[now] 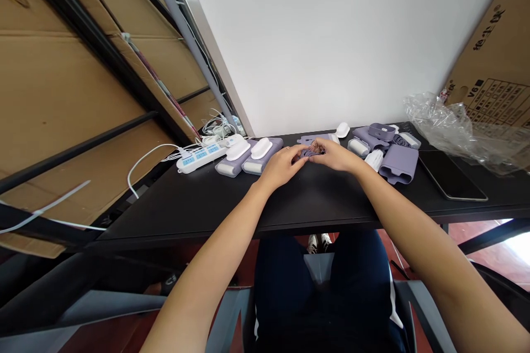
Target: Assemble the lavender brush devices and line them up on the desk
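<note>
My left hand (282, 164) and my right hand (334, 155) meet over the middle of the black desk. Between their curled fingertips is a small purple coiled cord (313, 151), partly covered by the fingers. Just behind my hands lies a flat purple piece (308, 139) with a white end. To the left of my left hand are two purple cases, a nearer one (260, 162) and a farther one (232, 167), each with a white rounded piece on top. Right of my right hand lies a pile with a purple sleeve-like case (398, 164) and a purple ring-shaped part (381, 131).
A white power strip (202, 157) with tangled white cables stands at the desk's left. A dark tablet (452, 175) lies at the right, beside clear plastic wrap (455, 127) and a cardboard box (492, 66). A white wall (331, 38) rises behind the desk (232, 204).
</note>
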`<state>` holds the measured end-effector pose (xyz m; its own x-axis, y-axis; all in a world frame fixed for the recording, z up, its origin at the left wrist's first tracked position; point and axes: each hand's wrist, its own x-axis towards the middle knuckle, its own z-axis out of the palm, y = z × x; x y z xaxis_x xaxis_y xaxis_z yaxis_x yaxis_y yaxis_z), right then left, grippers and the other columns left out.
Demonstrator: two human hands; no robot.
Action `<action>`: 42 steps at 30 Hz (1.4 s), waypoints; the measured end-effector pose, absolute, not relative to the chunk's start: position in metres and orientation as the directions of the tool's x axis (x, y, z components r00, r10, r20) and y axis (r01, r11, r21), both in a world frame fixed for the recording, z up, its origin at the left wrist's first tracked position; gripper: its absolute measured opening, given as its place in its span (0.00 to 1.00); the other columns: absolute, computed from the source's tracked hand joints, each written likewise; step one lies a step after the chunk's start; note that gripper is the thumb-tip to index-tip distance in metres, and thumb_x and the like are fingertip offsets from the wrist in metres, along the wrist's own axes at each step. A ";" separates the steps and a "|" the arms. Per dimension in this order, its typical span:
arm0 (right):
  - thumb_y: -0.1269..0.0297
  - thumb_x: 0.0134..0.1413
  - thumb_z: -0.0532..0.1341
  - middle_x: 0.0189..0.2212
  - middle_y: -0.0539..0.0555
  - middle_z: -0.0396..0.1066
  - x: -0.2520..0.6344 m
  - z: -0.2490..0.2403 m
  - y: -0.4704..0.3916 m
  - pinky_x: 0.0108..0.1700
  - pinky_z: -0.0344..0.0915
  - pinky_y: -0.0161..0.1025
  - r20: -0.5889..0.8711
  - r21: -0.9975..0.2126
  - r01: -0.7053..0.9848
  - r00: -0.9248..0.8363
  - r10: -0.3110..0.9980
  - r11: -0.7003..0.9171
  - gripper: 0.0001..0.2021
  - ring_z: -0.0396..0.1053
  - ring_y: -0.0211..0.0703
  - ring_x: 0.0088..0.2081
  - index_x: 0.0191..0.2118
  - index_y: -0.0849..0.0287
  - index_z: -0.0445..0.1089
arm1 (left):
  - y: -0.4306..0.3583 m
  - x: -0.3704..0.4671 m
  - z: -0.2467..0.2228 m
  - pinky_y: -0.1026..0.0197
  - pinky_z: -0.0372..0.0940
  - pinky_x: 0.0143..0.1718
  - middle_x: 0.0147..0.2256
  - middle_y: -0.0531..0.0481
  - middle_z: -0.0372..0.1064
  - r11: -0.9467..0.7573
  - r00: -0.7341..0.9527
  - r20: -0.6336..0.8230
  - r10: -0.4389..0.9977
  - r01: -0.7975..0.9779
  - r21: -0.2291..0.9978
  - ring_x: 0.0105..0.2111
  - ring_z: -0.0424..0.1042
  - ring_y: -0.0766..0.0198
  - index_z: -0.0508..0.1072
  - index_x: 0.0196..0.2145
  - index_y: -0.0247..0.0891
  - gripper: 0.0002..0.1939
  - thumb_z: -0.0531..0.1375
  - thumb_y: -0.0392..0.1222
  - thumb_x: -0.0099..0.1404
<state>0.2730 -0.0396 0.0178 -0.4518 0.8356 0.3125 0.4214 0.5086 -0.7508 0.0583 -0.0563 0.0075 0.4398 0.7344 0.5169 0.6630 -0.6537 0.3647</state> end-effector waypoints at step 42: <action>0.50 0.68 0.56 0.30 0.53 0.74 0.263 0.027 -0.059 0.36 0.57 0.39 0.297 -0.521 0.684 -0.416 0.859 0.511 0.17 0.68 0.44 0.32 0.35 0.55 0.74 | -0.056 0.056 0.011 0.60 0.69 0.41 0.44 0.50 0.81 -0.572 0.278 0.542 0.793 0.646 0.506 0.39 0.79 0.60 0.76 0.55 0.46 0.16 0.56 0.47 0.73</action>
